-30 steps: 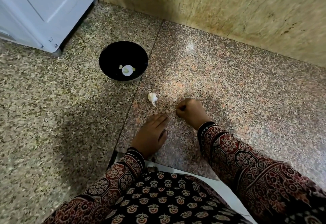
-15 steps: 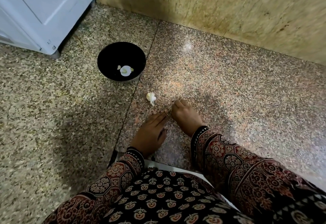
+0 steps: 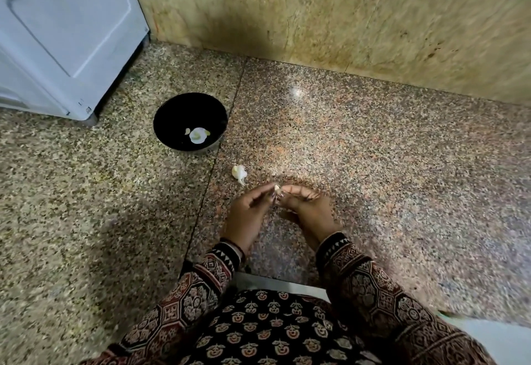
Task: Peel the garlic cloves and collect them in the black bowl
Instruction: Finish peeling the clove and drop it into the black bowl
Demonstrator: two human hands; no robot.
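A black bowl (image 3: 190, 120) stands on the speckled stone floor, with a few pale peeled garlic pieces (image 3: 197, 135) in its bottom. A white garlic piece (image 3: 239, 173) with papery skin lies on the floor between the bowl and my hands. My left hand (image 3: 248, 215) and my right hand (image 3: 306, 209) are raised together above the floor. Their fingertips meet and pinch one small garlic clove (image 3: 277, 187) between them. Most of the clove is hidden by my fingers.
A white appliance (image 3: 63, 34) stands at the back left, close behind the bowl. A yellowish stone wall (image 3: 344, 19) runs along the back. A floor joint (image 3: 212, 163) runs past the bowl toward my lap. My patterned sleeves and clothing fill the bottom of the view.
Both hands have lifted off the floor and come together. My left hand lay flat on the floor before; now both hands pinch a small clove. The bowl and loose garlic piece have not moved.
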